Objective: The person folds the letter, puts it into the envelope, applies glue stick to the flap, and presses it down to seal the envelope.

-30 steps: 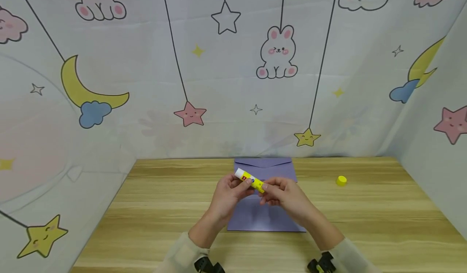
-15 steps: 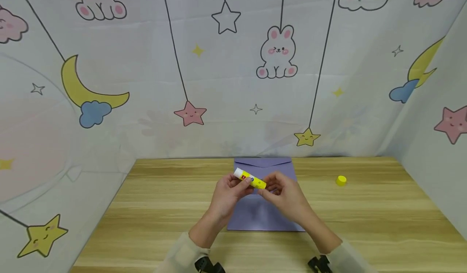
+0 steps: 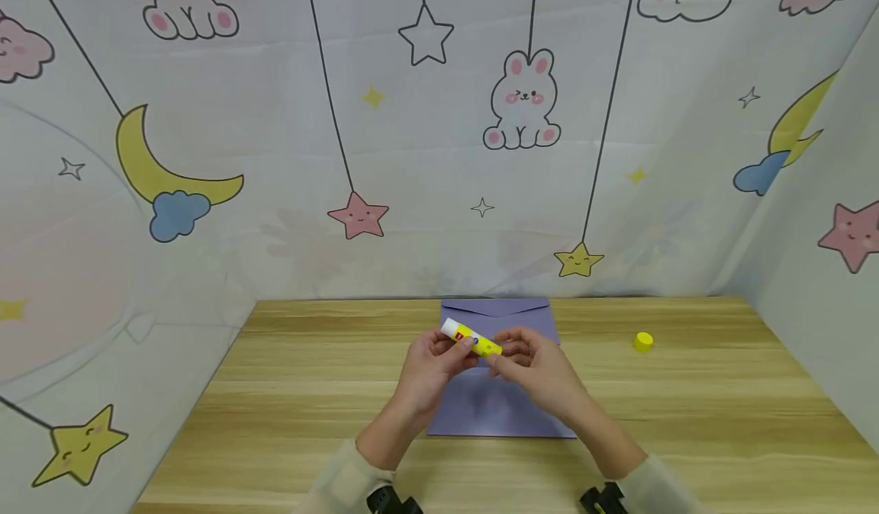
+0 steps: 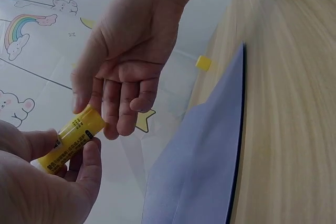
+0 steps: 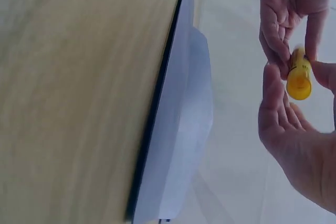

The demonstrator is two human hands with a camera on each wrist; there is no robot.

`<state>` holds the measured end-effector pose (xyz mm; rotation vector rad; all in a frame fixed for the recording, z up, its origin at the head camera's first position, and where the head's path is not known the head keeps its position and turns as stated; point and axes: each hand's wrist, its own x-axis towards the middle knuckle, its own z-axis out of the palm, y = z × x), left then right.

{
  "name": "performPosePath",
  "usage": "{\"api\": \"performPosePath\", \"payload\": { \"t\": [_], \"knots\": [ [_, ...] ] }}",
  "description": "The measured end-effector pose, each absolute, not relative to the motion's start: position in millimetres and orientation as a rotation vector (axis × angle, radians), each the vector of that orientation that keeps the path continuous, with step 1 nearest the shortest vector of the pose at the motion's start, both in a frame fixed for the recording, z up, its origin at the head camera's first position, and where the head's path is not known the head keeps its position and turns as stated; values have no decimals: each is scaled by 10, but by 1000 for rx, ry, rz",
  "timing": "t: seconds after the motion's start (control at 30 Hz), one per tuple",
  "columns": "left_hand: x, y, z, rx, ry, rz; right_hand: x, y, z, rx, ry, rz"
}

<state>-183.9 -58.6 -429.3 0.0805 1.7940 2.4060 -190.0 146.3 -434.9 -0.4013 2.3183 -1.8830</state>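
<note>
Left hand (image 3: 427, 367) pinches the glue stick (image 4: 73, 139), presumably bracing it; right hand (image 3: 542, 365), grip slack, brackets its base (image 5: 299, 86).

Seeing the envelope (image 3: 504, 403) lying on the table (image 3: 309, 399), reaching to the table's far edge. Finding the glue stick (image 3: 474, 338) hanging above the envelope, slanting from near its left edge in toward its middle. Seeing the left hand (image 3: 433, 361) extending over the envelope's left edge, holding the glue stick, and the right hand (image 3: 539, 363) extending over the envelope's right part, bordering the stick's inner end. Finding the cap (image 3: 643, 342) resting on the table to the envelope's right, well apart from it. Seeing sleeves (image 3: 343, 468) lying nearer than the envelope, flanking it left and right, and the backdrop (image 3: 426, 140) hanging behind it.
</note>
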Motion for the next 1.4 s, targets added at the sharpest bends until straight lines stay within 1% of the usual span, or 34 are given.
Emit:
{"api": "performPosePath", "payload": {
  "t": [0.13,0.23,0.37,0.57,0.67,0.77,0.93,1.07,1.2,1.4],
  "knots": [
    [-1837,-586,-4286,69,1793,2417,-1866,1407,-4341,-613,2665,-1755],
    [-1835,-585,-4281,71,1791,2421,-1854,1395,-4341,-687,2753,-1716],
    [-1836,-584,-4281,84,1795,2416,-1871,1427,-4360,-605,2638,-1767],
    [-1832,-587,-4289,113,1806,2386,-1923,1496,-4373,-327,2068,-1988],
    [-1831,-587,-4294,112,1801,2383,-1933,1504,-4372,-245,1908,-2028],
    [-1836,-589,-4303,98,1807,2395,-1918,1487,-4372,-287,2020,-1986],
    [-1832,-604,-4294,75,1820,2405,-1867,1419,-4371,-528,2517,-1815],
    [-1824,-609,-4285,87,1816,2399,-1850,1395,-4376,-633,2698,-1761],
    [-1822,-600,-4276,97,1806,2404,-1870,1423,-4388,-586,2603,-1798],
    [-1825,-587,-4273,115,1804,2400,-1941,1487,-4402,-359,2105,-1973]
  ]
}}
